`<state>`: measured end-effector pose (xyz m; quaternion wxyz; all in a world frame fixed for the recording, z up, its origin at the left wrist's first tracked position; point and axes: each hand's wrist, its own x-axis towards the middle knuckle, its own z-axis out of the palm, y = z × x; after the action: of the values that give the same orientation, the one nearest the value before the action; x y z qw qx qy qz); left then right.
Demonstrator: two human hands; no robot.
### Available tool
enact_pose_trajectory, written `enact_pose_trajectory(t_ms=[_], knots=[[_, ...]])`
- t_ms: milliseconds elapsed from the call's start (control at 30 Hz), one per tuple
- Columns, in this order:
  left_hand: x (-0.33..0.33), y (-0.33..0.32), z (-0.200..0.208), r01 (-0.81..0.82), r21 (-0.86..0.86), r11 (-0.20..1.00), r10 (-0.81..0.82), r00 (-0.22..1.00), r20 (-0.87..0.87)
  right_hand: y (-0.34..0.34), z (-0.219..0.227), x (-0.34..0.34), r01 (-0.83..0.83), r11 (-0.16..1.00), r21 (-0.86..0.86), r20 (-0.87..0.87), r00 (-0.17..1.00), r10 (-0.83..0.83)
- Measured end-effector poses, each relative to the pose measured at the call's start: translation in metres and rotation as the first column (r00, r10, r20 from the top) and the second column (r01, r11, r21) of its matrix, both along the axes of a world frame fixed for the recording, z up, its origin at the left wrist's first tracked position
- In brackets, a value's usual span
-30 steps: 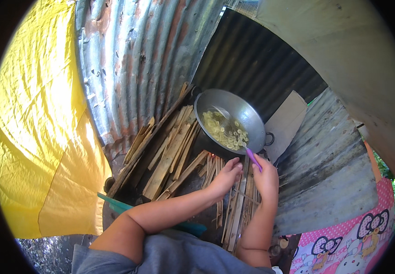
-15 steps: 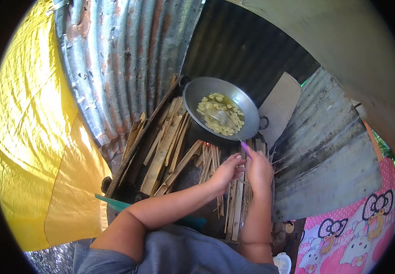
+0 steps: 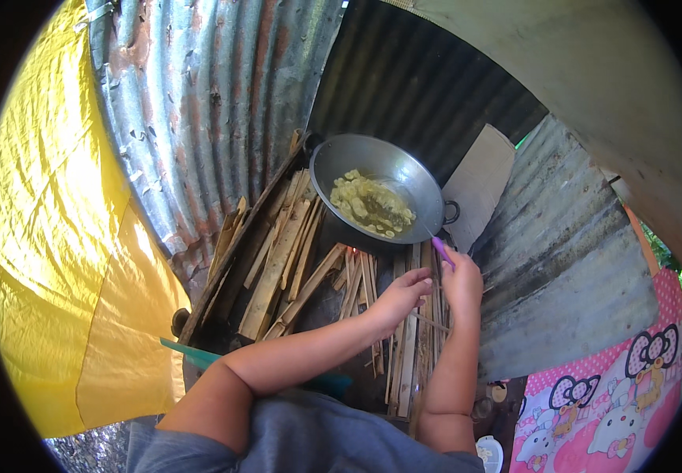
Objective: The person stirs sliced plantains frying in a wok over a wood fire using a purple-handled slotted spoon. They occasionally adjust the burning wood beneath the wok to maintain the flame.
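Observation:
A large grey metal wok point(image 3: 413, 175) with dark loop handles holds oil and many pale yellow round slices point(image 3: 354, 195), bunched toward its left and near side. My right hand point(image 3: 463, 285) grips the purple handle of a strainer point(image 3: 442, 251), just off the wok's near right rim. The thin shaft reaches over the rim; the strainer's head is down among the slices and hard to make out. My left hand point(image 3: 401, 303) hovers beside the right one with fingers apart, holding nothing.
Split firewood point(image 3: 278, 256) lies left of and below the wok, with a small flame point(image 3: 350, 251) under it. Corrugated metal sheets point(image 3: 215, 102) stand behind. Cardboard point(image 3: 479, 181) leans at right. A yellow tarp point(image 3: 57, 236) hangs left; a white container point(image 3: 489, 452) sits at lower right.
My right hand has moved slightly right with the strainer. The slices, spread in a loose ring before, are now swept together in a clump. My left hand has drawn a little away from the right.

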<state>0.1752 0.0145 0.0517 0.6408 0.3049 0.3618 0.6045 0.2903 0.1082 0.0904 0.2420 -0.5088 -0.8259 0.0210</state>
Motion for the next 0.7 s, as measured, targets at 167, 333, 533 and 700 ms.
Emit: enact_pose_trajectory(t_ms=[167, 333, 533, 700], knots=[[-0.007, 0.004, 0.0, -0.075, 0.003, 0.997, 0.075, 0.997, -0.035, 0.026, -0.015, -0.012, 0.07, 0.994, 0.088, -0.174, 0.983, -0.054], [-0.013, 0.0, 0.004, -0.098, 0.023, 0.995, 0.099, 0.993, -0.066, 0.023, -0.03, -0.032, 0.007, 0.986, -0.169, -0.232, 0.972, -0.047], [-0.021, -0.002, 0.009, -0.13, 0.005, 0.992, 0.13, 0.99, -0.052, 0.067, -0.036, -0.022, -0.157, 0.971, -0.181, -0.478, 0.877, 0.052], [-0.018, 0.005, 0.007, -0.122, 0.016, 0.992, 0.123, 0.99, -0.067, 0.076, -0.041, -0.051, 0.039, 0.998, -0.058, -0.247, 0.968, -0.053]])
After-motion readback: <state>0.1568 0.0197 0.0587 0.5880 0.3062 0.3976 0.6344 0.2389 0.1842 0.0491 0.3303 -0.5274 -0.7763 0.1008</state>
